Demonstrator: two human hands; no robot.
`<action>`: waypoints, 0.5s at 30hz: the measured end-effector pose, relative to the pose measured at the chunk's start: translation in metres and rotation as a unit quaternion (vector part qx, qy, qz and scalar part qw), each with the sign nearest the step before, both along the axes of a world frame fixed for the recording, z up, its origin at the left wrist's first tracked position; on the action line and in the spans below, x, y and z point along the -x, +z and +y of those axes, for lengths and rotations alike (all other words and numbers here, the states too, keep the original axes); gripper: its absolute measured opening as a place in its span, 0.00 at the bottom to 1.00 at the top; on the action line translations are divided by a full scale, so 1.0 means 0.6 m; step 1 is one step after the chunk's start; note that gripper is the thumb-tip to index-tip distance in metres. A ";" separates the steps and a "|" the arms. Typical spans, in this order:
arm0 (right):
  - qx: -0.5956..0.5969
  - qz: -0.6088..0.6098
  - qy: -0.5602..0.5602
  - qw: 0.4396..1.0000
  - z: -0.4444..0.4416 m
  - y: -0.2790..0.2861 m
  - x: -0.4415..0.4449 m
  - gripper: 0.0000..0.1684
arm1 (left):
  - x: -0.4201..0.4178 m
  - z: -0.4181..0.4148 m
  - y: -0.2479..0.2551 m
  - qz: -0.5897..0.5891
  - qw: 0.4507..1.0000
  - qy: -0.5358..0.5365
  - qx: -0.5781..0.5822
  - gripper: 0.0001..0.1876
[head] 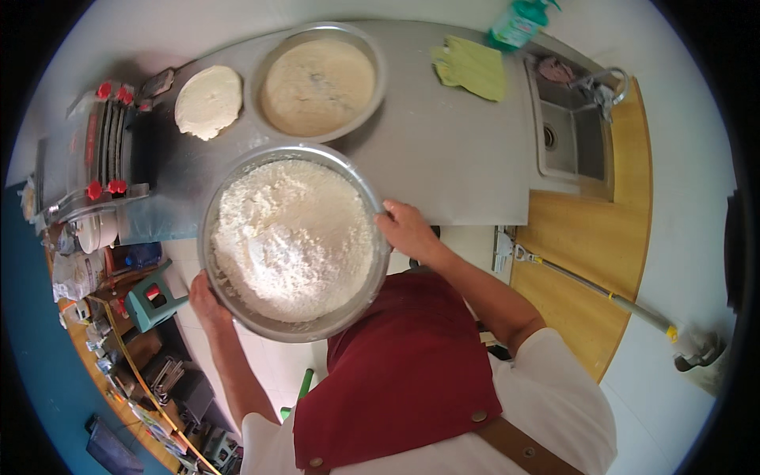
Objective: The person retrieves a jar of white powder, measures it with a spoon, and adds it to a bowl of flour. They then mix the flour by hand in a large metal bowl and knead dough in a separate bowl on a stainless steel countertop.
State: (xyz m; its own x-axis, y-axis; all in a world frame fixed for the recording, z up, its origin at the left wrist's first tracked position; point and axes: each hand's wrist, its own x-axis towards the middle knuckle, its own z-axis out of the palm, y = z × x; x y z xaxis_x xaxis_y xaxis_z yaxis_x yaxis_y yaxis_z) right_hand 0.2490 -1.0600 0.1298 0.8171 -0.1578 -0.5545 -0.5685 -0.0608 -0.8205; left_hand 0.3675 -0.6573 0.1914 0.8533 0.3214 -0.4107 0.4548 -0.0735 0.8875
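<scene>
A large round metal basin point(350, 317) is held between my two hands, in front of my red apron. White flour point(291, 249), lumpy on its left side, covers the inside of it. My left hand point(209, 303) grips the rim at the lower left, and my right hand point(408, 233) grips it at the right; the fingers under the rim are hidden. Behind it, on the steel worktop, stands a second metal basin point(380, 77) with a beige floury mass point(320, 89) inside. A flattened round of pale dough point(209, 102) lies to the left of that basin.
A machine with rollers and red knobs point(107, 142) stands at the worktop's left end. A green cloth point(471, 68) and a green pump bottle point(518, 25) are at the back right, beside a sink point(561, 142). A teal plastic stool point(153, 300) stands on the floor, left.
</scene>
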 end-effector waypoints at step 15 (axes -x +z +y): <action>0.247 0.041 -0.142 0.958 -0.114 0.236 0.113 0.16 | 0.000 -0.200 0.017 0.031 0.958 -0.068 0.277 0.07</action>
